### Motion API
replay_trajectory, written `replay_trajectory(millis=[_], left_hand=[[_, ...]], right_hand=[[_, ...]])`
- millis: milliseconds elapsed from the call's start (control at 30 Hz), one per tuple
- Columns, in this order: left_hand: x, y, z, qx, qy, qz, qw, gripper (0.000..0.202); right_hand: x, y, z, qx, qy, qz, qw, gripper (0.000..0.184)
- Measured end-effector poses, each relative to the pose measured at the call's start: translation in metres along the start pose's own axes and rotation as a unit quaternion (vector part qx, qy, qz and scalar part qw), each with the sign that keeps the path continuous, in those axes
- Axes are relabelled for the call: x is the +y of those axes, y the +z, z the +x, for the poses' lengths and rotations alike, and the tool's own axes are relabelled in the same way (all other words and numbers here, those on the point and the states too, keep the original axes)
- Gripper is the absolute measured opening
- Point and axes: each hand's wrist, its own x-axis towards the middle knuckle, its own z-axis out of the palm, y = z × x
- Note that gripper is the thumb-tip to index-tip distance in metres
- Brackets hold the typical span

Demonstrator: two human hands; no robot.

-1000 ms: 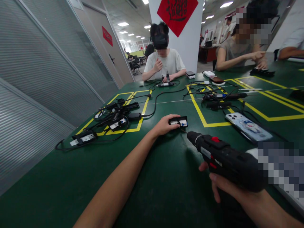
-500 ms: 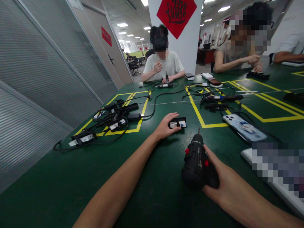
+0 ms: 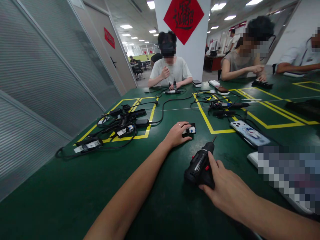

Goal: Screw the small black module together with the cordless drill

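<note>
My left hand (image 3: 177, 134) is stretched out over the green table (image 3: 75, 186) and closed on a small black device with white labels (image 3: 190, 129), which rests on the table. My right hand (image 3: 225, 190) grips a black cordless screwdriver with red buttons (image 3: 200, 163). Its bit points up and away, towards the small device, a short gap short of it.
A pile of black adapters and cables (image 3: 120, 123) lies in a yellow-taped box at left. A phone (image 3: 248, 133) lies to the right, more cables and tools (image 3: 225, 106) behind it. Three people sit at the far side. A blurred white object (image 3: 252, 158) sits at the right edge.
My right hand has swung the screwdriver from lying across the view to pointing away at the small device and lowered it. My left hand has closed further over the device.
</note>
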Motion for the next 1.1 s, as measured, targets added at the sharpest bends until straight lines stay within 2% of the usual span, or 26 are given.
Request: replay_trajectory(millis=[100, 200, 267, 367, 433, 500, 600, 733, 967, 1100], left_hand=[[-0.002, 0.000, -0.001, 0.007, 0.014, 0.002, 1.000, 0.059], [-0.005, 0.000, -0.001, 0.011, 0.024, 0.007, 1.000, 0.057], [-0.006, 0.001, -0.002, 0.016, 0.027, 0.010, 0.999, 0.057], [-0.005, 0.002, -0.003, 0.022, 0.028, 0.015, 0.999, 0.056], [-0.005, 0.002, -0.004, 0.023, 0.025, 0.018, 0.999, 0.056], [-0.004, 0.002, -0.004, 0.022, 0.021, 0.022, 0.999, 0.055], [-0.005, 0.003, -0.004, 0.019, 0.020, 0.031, 0.999, 0.050], [-0.004, 0.003, -0.003, 0.014, 0.016, 0.041, 0.999, 0.046], [0.001, 0.003, -0.005, 0.014, -0.010, 0.065, 0.998, 0.036], [0.004, 0.002, -0.006, 0.009, -0.020, 0.081, 0.996, 0.033]], right_hand=[[-0.012, -0.001, 0.000, 0.013, -0.014, -0.045, 0.999, 0.092], [-0.024, -0.018, 0.010, 0.031, -0.044, -0.078, 0.995, 0.086], [-0.029, -0.033, 0.029, 0.096, -0.031, -0.085, 0.991, 0.082], [-0.022, -0.043, 0.073, 0.194, 0.001, -0.063, 0.979, 0.061], [-0.011, -0.036, 0.102, 0.248, 0.021, -0.038, 0.968, 0.045], [0.002, -0.022, 0.122, 0.275, 0.033, -0.013, 0.961, 0.033], [0.016, -0.003, 0.133, 0.263, 0.018, 0.009, 0.965, 0.028], [0.025, 0.003, 0.139, 0.203, -0.015, -0.003, 0.979, 0.025], [0.031, 0.009, 0.172, 0.124, 0.083, -0.048, 0.988, 0.026], [0.030, 0.013, 0.176, 0.111, 0.079, -0.060, 0.989, 0.026]])
